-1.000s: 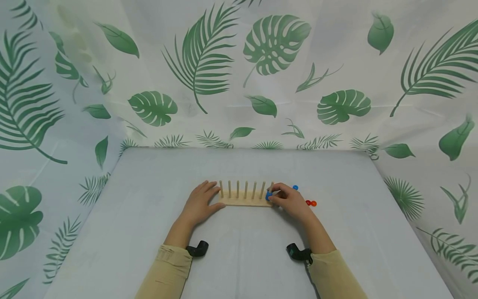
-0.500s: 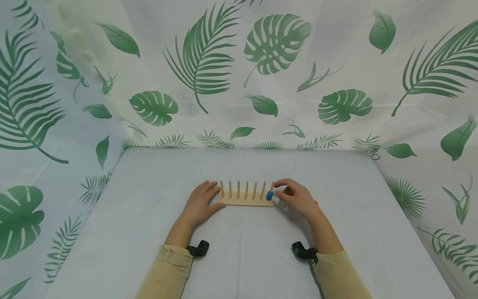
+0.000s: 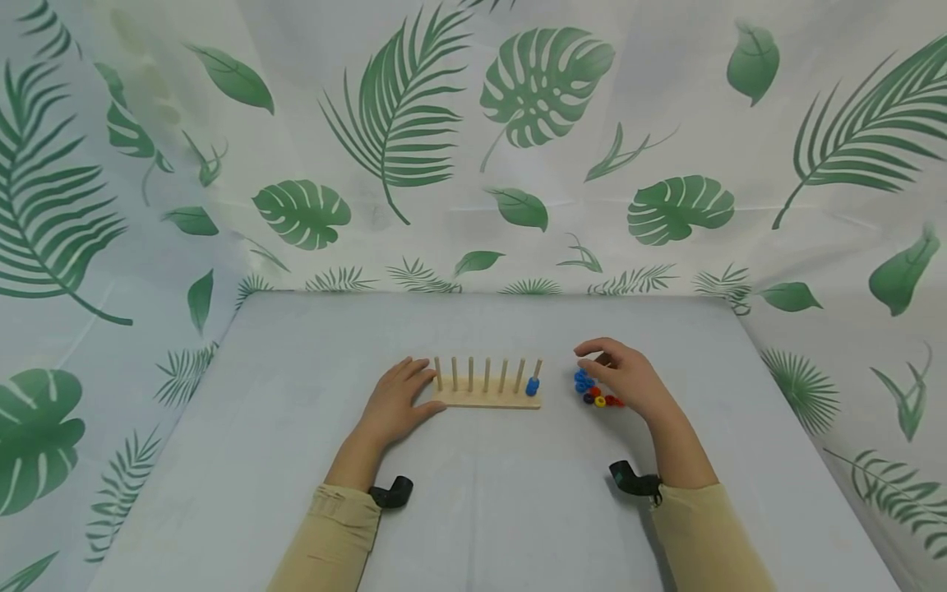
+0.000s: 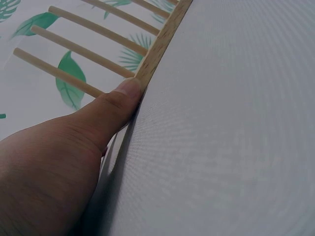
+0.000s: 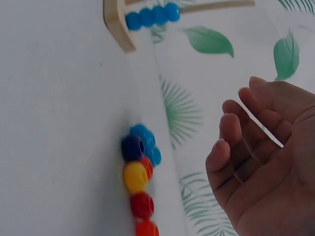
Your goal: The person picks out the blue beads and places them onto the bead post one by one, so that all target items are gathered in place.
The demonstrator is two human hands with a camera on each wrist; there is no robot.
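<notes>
A wooden peg board [image 3: 488, 401] with several upright pegs lies on the table. Several blue beads [image 3: 533, 386] are stacked on its rightmost peg; the other pegs are bare. My left hand [image 3: 398, 403] holds the board's left end, the thumb [image 4: 125, 93] against the front corner and the fingers towards the back. My right hand [image 3: 629, 378] hovers over a cluster of loose beads to the right of the board, fingers loosely bent and holding nothing. Blue beads [image 3: 580, 380], a dark bead [image 5: 133, 148], a yellow bead [image 5: 135, 177] and red beads [image 5: 142, 205] show below it.
A white cloth covers the table [image 3: 473, 493]. Behind it hangs a leaf-patterned curtain [image 3: 444, 230], which also runs along the left and right sides. Black wrist cameras sit on the left wrist [image 3: 394, 492] and right wrist [image 3: 632, 479].
My right hand has let go of a blue bead on the rightmost peg and moved right, over the loose beads. The left hand and the board have stayed in place.
</notes>
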